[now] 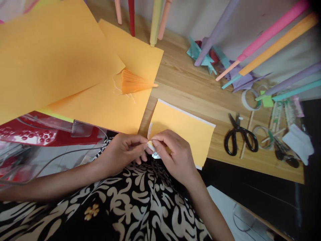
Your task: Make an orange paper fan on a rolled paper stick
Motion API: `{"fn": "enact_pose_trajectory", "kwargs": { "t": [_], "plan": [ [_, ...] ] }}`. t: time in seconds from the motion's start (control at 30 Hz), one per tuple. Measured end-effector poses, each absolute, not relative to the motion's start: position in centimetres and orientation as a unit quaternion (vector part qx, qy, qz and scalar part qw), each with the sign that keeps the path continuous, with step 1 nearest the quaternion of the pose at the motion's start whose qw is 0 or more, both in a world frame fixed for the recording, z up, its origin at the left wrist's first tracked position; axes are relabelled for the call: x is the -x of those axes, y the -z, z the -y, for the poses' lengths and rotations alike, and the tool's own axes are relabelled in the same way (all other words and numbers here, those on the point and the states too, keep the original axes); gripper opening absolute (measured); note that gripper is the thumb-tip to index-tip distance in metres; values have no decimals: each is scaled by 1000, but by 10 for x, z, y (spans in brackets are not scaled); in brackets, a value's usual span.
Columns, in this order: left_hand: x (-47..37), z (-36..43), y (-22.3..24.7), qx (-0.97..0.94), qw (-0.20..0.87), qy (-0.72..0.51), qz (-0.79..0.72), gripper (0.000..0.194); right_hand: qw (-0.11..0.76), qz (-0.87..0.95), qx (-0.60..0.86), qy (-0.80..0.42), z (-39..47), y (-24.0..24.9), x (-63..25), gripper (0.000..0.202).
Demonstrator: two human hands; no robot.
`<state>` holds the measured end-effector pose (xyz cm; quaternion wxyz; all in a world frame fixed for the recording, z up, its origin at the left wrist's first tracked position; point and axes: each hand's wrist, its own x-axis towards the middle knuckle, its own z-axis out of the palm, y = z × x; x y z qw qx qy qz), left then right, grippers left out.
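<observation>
A small yellow-orange paper sheet [184, 129] lies at the table's front edge, with white strips, seemingly tape, along its far, left and near edges. At its near left corner, my left hand [125, 150] pinches the paper between thumb and forefinger. Right beside it, my right hand [173, 152] also has thumb and forefinger closed on that corner, the fingertips of both hands nearly touching. A short white strip shows between them. My fingers partly hide the corner, so whether a strip is being peeled or pressed cannot be told.
Large yellow-orange sheets [117, 113] cover the left side, with a folded orange paper fan [135, 82] on top. Black-handled scissors [239, 135], a tape roll [250, 99] and a wooden stick [247, 137] lie to the right. Rolled paper tubes [217, 31] lean along the back wall.
</observation>
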<state>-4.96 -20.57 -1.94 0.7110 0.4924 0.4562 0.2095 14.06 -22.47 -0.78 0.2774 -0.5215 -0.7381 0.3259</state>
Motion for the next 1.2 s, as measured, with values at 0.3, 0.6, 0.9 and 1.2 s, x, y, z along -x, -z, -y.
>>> {"fn": "enact_pose_trajectory", "kwargs": {
  "t": [0.3,0.6,0.9,1.2],
  "plan": [
    [48,206,17,-483,711,-213,-464,22,309,730,522,-315,223,4,-154,21],
    [49,210,18,-618,605,-258,-429,21,140,910,361,-145,168,-42,-169,37],
    [53,206,11,-666,552,-267,-425,23,-5,944,258,-204,126,-54,-162,27],
    [44,189,10,-620,560,-276,-475,17,-28,929,276,-243,128,-59,-157,21]
  ]
}}
